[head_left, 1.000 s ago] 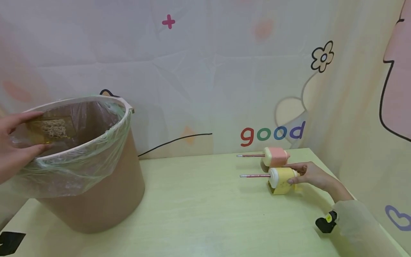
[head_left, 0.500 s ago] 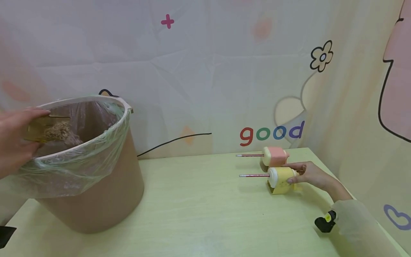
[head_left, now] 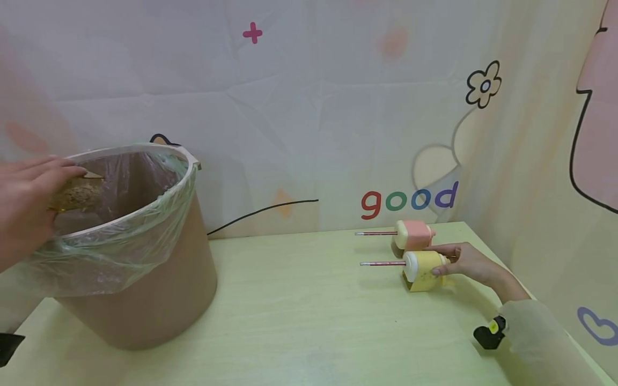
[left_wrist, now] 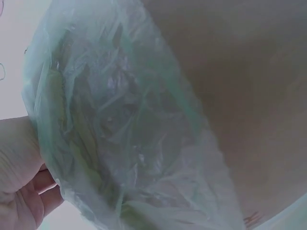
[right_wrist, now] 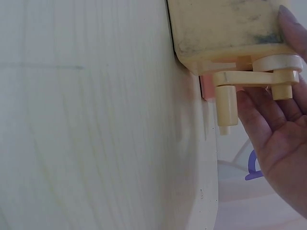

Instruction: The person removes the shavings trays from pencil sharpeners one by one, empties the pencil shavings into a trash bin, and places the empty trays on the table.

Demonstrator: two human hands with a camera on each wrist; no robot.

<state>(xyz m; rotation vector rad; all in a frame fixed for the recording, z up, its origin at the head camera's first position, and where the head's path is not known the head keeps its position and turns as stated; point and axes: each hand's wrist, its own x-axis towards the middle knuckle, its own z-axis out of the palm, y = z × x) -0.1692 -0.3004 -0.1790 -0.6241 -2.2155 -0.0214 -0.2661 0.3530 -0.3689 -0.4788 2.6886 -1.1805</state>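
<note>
At the left of the head view my left hand (head_left: 29, 206) grips a see-through yellowish shavings drawer (head_left: 94, 176), tipped over the opening of a brown trash bin (head_left: 145, 300). Pencil shavings (head_left: 79, 195) show in it. In the left wrist view the bin's liner hides the drawer and the fingertips. My right hand (head_left: 470, 265) holds a yellow crank pencil sharpener (head_left: 426, 271) on the table, thumb on its near side. A pencil (head_left: 383, 264) sticks out of its white front. The sharpener's crank handle (right_wrist: 227, 105) shows in the right wrist view.
A pink pencil sharpener (head_left: 417, 235) with another pencil (head_left: 376, 234) stands just behind the yellow one. A pale green plastic liner (head_left: 120, 257) hangs over the bin's rim. The light table (head_left: 299, 311) meets a printed curtain (head_left: 289, 107) at the back.
My left hand has turned over, tilting the drawer downward into the bin. Shavings were sliding off its edge half a second ago. My right hand and both sharpeners have stayed put.
</note>
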